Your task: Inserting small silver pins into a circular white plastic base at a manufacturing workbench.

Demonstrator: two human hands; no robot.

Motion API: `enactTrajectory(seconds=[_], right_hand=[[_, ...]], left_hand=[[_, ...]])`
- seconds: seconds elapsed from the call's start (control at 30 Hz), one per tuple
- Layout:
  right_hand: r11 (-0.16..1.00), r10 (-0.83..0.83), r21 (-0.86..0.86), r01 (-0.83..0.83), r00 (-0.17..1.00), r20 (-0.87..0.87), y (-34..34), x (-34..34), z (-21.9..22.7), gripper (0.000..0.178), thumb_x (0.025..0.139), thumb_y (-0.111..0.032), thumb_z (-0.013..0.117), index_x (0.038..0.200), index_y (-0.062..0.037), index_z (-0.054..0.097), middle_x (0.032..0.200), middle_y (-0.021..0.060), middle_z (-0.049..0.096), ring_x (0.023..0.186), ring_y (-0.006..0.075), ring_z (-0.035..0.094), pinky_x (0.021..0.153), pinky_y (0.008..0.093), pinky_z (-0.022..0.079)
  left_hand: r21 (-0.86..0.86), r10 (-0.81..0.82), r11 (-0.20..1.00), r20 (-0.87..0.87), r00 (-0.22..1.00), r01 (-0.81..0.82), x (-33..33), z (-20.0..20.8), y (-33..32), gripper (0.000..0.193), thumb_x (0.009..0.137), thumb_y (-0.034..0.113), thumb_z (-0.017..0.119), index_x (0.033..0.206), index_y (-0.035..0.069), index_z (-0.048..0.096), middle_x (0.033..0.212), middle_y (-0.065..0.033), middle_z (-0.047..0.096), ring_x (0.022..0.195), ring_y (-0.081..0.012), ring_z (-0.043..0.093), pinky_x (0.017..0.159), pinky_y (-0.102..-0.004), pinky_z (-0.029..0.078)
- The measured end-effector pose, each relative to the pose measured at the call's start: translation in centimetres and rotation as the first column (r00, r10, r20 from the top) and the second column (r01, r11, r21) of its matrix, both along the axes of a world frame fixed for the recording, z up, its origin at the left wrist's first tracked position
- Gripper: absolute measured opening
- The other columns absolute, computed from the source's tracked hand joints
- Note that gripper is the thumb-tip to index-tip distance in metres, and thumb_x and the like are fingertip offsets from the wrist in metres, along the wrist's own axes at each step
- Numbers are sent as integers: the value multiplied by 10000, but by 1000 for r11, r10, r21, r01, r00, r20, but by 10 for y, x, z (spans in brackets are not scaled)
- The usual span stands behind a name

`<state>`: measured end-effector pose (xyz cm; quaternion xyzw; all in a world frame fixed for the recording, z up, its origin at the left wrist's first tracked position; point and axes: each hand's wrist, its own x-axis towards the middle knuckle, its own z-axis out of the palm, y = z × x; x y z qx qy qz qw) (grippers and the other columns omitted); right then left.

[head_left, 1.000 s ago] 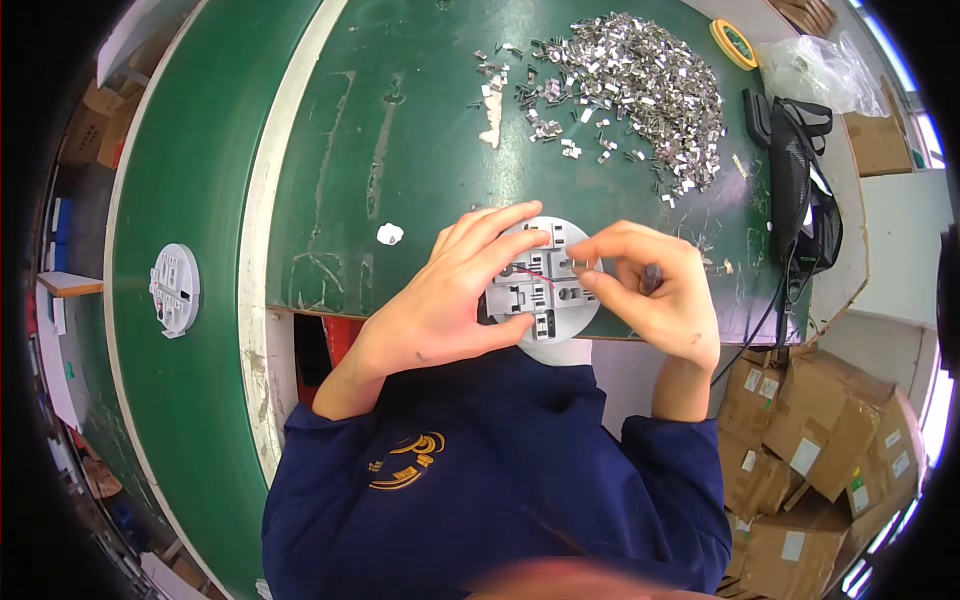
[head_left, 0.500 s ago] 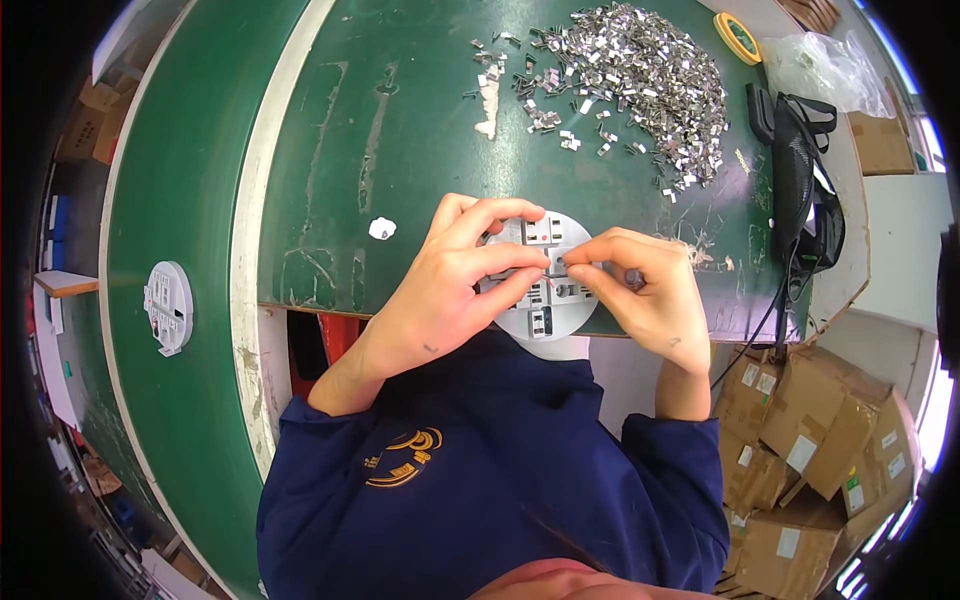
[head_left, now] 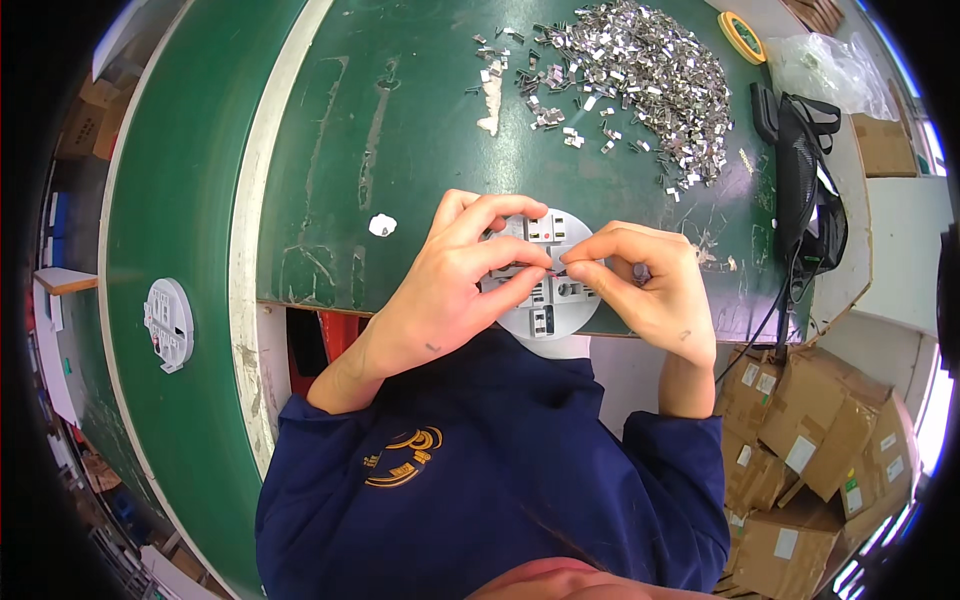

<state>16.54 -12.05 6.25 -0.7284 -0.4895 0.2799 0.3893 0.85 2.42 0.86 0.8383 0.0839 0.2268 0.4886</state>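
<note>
A round light-grey plastic base (head_left: 570,322) with raised blocks and slots lies at the table's near edge, between my hands and partly covered by them. My left hand (head_left: 465,262) reaches over its left side. Its thumb and index finger are pinched near the middle of the base, and whatever is between them is too small to make out. From the right comes my right hand (head_left: 655,290), fingers closed around a small dark-handled tool (head_left: 641,272) whose rounded end shows beside the thumb. Both sets of fingertips nearly meet over the base.
A large heap of small metal clips (head_left: 650,85) covers the far right of the green table. Nearby are a yellow tape roll (head_left: 741,38), a clear plastic bag (head_left: 835,72) and a black bag (head_left: 812,200). Another round base (head_left: 172,322) sits on the green belt (head_left: 190,200) at left.
The round base on the belt has shifted slightly toward me. My right hand has moved a touch to the right; my left hand stays almost still over the base.
</note>
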Motion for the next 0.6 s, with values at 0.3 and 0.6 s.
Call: enactTrajectory(seconds=[0.3, 0.6], right_hand=[[993, 58, -104, -54, 998, 31, 9, 6, -1, 97, 854, -79, 710, 912, -1, 719, 775, 109, 701, 604, 167, 631, 571, 306, 492], [996, 68, -58, -65, 996, 55, 11, 2, 3, 87, 849, -58, 716, 908, 4, 707, 784, 112, 695, 607, 179, 631, 581, 307, 494]], left_hand=[[-18, 4, 1000, 19, 1000, -4, 1, -3, 0, 150, 779, 36, 749, 922, 82, 741, 1239, -34, 635, 1012, -221, 481, 875, -323, 446], [-124, -41, 992, -36, 998, 36, -1, -3, 6, 80, 827, 85, 727, 906, 72, 721, 1240, -33, 605, 1049, -239, 484, 881, -335, 461]])
